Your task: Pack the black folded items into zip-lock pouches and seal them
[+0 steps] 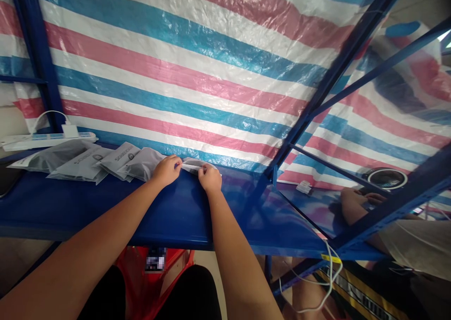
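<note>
Both hands meet at a translucent plastic bag [192, 165] near the back of the blue shelf, by the striped sheet. My left hand [167, 170] pinches the bag's near left edge between closed fingers. On its other side my right hand [210, 177] grips the right end, thumb bent over it. Most of the bag lies behind my fingers, so its contents cannot be made out. Just left of my left hand a row of frosted grey bags [82, 164] with dark print lies overlapping, and the nearest frosted bag [145, 162] lies close beside that hand.
A white power strip [52, 140] with a plugged-in charger stands at the back left. Blue metal posts [299, 118] divide the shelf [169, 216]. Beyond them sits another person [355, 205] near a round black object [386, 178]. A white cable [331, 282] hangs below; a red stool [141, 282] is underneath.
</note>
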Demonstrator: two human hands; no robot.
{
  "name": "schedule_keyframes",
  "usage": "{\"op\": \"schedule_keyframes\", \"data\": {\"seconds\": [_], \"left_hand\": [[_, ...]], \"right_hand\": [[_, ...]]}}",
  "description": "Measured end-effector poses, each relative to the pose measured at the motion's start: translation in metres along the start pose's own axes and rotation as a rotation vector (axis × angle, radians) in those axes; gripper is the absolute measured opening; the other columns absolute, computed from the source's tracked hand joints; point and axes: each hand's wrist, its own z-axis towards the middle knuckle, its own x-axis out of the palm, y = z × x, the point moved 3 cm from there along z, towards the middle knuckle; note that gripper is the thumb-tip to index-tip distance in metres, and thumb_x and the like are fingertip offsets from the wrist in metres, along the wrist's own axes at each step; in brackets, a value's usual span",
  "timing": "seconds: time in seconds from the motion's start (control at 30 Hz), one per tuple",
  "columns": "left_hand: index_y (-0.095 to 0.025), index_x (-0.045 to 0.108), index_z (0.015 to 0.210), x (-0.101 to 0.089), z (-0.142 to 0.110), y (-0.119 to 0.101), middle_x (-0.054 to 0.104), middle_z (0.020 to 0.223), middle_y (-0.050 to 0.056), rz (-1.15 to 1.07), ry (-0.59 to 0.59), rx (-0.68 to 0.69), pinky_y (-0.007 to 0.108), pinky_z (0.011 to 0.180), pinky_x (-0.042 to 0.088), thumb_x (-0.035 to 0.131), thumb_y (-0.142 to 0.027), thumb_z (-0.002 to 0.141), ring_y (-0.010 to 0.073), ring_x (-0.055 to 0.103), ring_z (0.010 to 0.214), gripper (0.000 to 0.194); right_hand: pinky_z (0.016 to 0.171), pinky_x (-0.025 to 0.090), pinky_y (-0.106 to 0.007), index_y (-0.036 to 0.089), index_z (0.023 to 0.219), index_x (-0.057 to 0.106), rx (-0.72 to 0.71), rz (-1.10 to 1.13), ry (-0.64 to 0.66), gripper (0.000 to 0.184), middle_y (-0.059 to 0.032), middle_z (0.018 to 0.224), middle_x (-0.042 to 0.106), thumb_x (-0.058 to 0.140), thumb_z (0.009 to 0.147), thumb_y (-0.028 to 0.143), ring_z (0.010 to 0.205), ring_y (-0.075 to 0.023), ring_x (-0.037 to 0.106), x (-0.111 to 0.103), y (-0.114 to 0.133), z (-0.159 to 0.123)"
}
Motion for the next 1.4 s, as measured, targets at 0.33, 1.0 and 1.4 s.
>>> {"op": "schedule_keyframes", "data": {"seconds": [0.33,1.0,1.4], "left_hand": [[-0.023,0.061,0.077,-0.004,0.001,0.004,0.063,0.089,0.004,0.023,-0.012,-0.047,0.033,0.072,0.044,0.057,-0.019,0.09,0.0214,0.059,0.084,0.013],[-0.023,0.063,0.079,-0.01,0.0,0.009,0.066,0.093,0.002,0.052,-0.02,-0.225,0.03,0.065,0.039,0.057,-0.019,0.088,0.0174,0.058,0.077,0.011],[-0.023,0.063,0.079,-0.008,-0.001,0.01,0.065,0.09,0.002,0.016,-0.03,-0.22,0.029,0.066,0.042,0.059,-0.02,0.086,0.0168,0.058,0.075,0.009]], "right_hand": [[0.081,0.054,-0.042,0.019,0.1,0.071,0.187,-0.111,-0.049,0.027,-0.016,0.095,0.074,0.05,0.093,0.033,0.094,-0.0319,0.071,-0.013,-0.011,0.003],[0.086,0.053,-0.041,0.016,0.105,0.068,0.292,-0.142,-0.024,0.029,-0.0172,0.111,0.071,0.05,0.096,0.037,0.106,-0.0323,0.068,-0.022,-0.02,0.003],[0.08,0.05,-0.035,0.018,0.1,0.067,0.217,-0.123,-0.077,0.018,-0.0126,0.103,0.071,0.052,0.095,0.027,0.096,-0.0263,0.068,-0.017,-0.021,0.006]]}}
